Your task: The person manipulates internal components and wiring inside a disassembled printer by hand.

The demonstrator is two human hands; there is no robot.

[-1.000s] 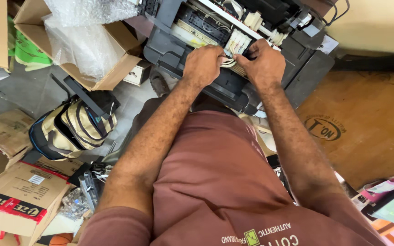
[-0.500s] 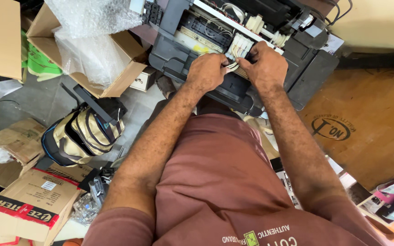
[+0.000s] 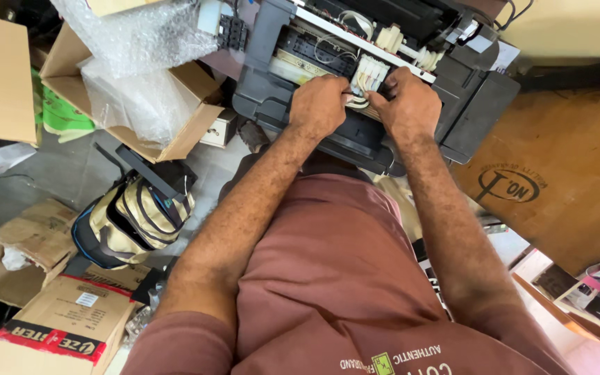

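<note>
Inside the opened printer (image 3: pixel 453 104), both hands meet at the white cartridge block (image 3: pixel 369 75). Left hand (image 3: pixel 319 104) and right hand (image 3: pixel 405 105) flank it, fingers pinched on the thin tubes (image 3: pixel 357 103) between them.

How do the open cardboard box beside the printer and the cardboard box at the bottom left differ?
The open cardboard box has its flaps spread and holds clear plastic wrap; the bottom-left cardboard box is closed. The open one shows plain brown sides; the closed one carries a red and black band and a small white label. Both are brown cardboard and stand on the cluttered floor.
</note>
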